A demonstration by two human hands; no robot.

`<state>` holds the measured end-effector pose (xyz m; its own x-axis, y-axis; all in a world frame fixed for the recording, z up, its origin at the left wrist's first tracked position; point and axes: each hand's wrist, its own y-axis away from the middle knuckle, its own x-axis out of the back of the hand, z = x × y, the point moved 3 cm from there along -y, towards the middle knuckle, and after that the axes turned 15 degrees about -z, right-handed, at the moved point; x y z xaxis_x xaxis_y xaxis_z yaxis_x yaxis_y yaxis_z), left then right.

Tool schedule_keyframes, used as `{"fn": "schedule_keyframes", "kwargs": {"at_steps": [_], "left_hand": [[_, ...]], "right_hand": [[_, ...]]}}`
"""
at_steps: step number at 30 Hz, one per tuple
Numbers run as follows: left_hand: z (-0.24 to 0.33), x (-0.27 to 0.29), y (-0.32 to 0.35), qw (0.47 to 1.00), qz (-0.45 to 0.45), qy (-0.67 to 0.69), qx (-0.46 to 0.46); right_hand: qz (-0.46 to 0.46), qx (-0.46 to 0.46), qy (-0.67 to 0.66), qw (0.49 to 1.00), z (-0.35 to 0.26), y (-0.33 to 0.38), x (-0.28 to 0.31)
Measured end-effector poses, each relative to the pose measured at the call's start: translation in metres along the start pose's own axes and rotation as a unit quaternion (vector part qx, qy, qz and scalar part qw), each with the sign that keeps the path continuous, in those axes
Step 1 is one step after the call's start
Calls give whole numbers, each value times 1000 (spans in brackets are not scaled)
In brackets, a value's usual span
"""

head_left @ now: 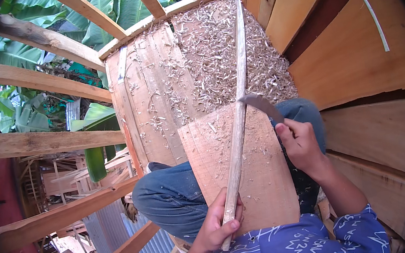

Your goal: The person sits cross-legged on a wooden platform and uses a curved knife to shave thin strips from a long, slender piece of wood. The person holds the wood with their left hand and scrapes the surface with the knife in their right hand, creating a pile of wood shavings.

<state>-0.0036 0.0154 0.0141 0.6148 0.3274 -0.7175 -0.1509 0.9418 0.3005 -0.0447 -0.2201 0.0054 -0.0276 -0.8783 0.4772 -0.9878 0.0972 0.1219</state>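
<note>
A long, pale wooden stick (pixel 238 132) slants up and away across my lap, its far end tapering to a point. Near its lower end my left hand (pixel 220 220) is closed around it. My right hand (pixel 299 145) grips a knife with a dark curved blade (pixel 262 106); its handle is mostly hidden in my fist. The blade's tip meets the stick about midway along. Beneath the stick, a flat wooden board (pixel 264 179) rests across my legs, with a few shavings on it.
Curled wood shavings (pixel 224 58) cover much of the plank floor (pixel 150 92) ahead. Wooden wall planks (pixel 357 67) stand close on my right, with a thin pale strip (pixel 369 10) against them. Spaced wooden rails (pixel 47 139) run along the left, with banana leaves (pixel 122 10) beyond.
</note>
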Motion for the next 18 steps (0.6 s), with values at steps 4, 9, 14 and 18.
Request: {"fn": "schedule_keyframes", "kwargs": {"at_steps": [4, 9, 14, 18], "left_hand": [[-1, -14, -1, 998, 1, -57, 29], [-4, -9, -2, 999, 1, -42, 20], [-3, -9, -7, 999, -4, -50, 2], [4, -11, -6, 997, -1, -75, 28]], "right_hand": [[-77, 179, 93, 976, -17, 15, -15], [80, -61, -59, 993, 7, 6, 1], [-25, 14, 9, 1000, 4, 14, -6], [-56, 87, 34, 994, -12, 23, -24]]}}
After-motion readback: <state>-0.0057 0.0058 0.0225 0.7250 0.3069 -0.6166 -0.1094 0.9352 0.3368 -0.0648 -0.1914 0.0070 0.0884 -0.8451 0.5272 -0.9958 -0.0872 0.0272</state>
